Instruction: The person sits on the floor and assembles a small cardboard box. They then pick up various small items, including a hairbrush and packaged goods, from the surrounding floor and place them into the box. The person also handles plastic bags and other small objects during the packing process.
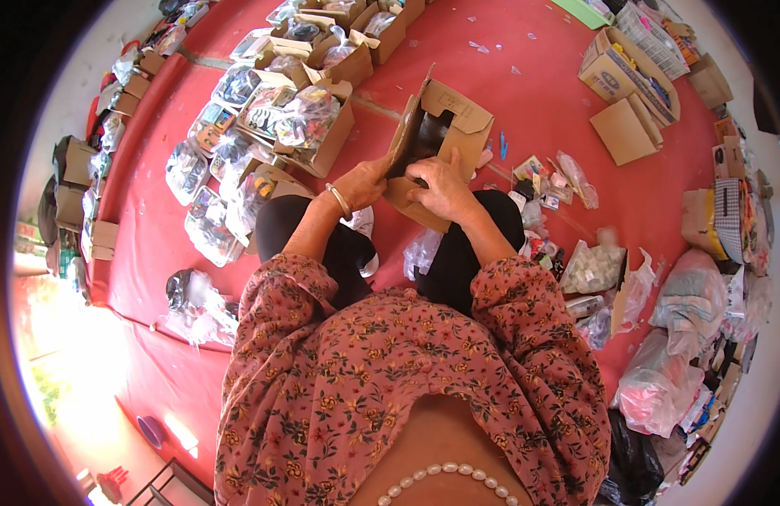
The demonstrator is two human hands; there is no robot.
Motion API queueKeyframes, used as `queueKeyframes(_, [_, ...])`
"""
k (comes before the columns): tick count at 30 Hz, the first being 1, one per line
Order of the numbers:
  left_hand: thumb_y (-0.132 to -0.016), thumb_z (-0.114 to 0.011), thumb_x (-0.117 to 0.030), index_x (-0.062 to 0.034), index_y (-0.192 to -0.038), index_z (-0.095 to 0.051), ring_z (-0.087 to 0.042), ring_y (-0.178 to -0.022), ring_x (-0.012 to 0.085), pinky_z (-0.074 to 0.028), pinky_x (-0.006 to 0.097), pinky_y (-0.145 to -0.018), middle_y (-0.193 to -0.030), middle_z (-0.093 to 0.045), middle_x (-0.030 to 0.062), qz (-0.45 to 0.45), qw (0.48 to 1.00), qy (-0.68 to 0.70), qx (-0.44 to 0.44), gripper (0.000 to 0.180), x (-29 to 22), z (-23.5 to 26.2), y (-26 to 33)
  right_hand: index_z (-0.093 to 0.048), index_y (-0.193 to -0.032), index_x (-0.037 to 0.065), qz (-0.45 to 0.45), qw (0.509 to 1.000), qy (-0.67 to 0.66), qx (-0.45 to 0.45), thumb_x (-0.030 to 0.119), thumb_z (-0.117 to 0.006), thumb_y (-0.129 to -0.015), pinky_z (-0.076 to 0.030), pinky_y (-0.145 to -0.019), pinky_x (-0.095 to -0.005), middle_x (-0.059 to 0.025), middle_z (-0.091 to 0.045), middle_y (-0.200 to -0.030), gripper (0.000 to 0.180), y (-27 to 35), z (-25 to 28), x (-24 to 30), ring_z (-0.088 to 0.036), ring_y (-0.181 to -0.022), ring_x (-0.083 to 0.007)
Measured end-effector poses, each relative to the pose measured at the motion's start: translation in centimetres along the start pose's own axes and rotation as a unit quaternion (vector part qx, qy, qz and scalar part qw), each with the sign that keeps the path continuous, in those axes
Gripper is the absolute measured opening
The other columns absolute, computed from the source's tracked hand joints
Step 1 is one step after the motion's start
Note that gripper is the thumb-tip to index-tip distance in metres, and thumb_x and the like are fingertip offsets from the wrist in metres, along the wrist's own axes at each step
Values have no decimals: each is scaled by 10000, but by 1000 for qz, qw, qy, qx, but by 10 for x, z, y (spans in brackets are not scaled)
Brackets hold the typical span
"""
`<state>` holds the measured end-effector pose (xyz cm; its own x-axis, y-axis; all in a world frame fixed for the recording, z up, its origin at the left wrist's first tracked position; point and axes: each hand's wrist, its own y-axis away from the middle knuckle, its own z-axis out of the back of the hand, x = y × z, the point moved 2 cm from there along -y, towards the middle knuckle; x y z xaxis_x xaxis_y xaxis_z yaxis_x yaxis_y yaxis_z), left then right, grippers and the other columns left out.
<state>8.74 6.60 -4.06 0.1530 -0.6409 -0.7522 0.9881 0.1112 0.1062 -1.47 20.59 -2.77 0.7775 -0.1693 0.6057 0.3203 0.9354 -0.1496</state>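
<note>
An open brown cardboard box (pixel 468 108) is held tilted above my knees. My left hand (pixel 362 183), with a bangle at the wrist, grips the box's left edge. My right hand (pixel 443 187) is closed on the near right side, its thumb pointing up along the cardboard and its fingers bent over toward the opening. Something dark and glossy (pixel 430 135) shows inside the box; I cannot tell what it is. A crumpled clear plastic bag (pixel 422 251) lies between my legs, below the box.
Cartons of bagged goods (pixel 329 139) stand ahead on the left, with bagged items (pixel 211 223) beside them. Loose packets (pixel 546 181) and a bag of pale pieces (pixel 592 267) lie to the right on the red floor (pixel 508 76). A larger carton (pixel 613 76) stands far right.
</note>
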Motion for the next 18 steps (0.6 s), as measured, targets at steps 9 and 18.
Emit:
queueKeyframes(9, [-698,-453,73,151,-1298,-103,-304,-1244,358,-296,347,-1019,-1319,-230,340,52,976,-207,50,699,0,-14,-14,-635,-859,95,14,1000,-5,13,298,-536,-788,-122,-977,-583,-97,-614,-801,236,-2,-7,-16,-561,-858,-253])
queueKeyframes(18, [-689,-473,86,97,-1325,-97,-411,-1161,366,-378,362,-940,-1275,-311,331,39,984,-167,49,740,-5,-11,-13,-602,-583,-8,-81,988,-127,-31,494,-310,-892,-273,-890,-390,-158,-552,-546,658,-20,-5,-18,-541,-699,-309])
